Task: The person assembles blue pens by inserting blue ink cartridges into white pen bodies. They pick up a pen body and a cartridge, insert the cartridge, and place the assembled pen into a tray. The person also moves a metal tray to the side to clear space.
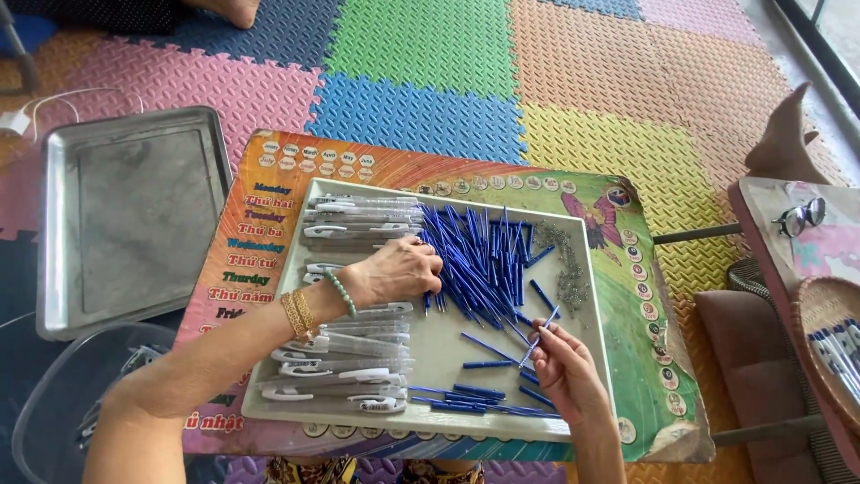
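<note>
Head view, looking down on a low table w/ a colourful printed top [269, 170], set on foam puzzle-mat flooring [421, 54]. A shallow grey work tray [430, 345] lies on the table.

L hand [399, 272]: palm down, fingers curled onto the near edge of the blue pen-part pile [484, 260] at tray centre; fingertips touch the blue pieces, but whether any is actually pinched cannot be told. Wrist carries a green bead bracelet [340, 293] and gold bangles [298, 314].

R hand [566, 372]: low right of tray, thumb and forefinger closed on one thin blue refill [540, 333] (held tilted, tip pointing up and right), just beside the pile's lower edge.

Tray contents: clear pen barrels w/ white clips [345, 358] stacked along the left side, in two groups, upper and lower; loose blue refills [479, 394] scattered along the bottom; a small heap of metal springs [566, 269] at right, near the pile.

Surroundings: empty steel tray [130, 220] on the floor to the left; clear plastic tub [63, 394] at lower left, w/ a few pen parts inside; at right, a second table w/ eyeglasses [800, 216] and a woven basket [829, 345] holding more pens.
</note>
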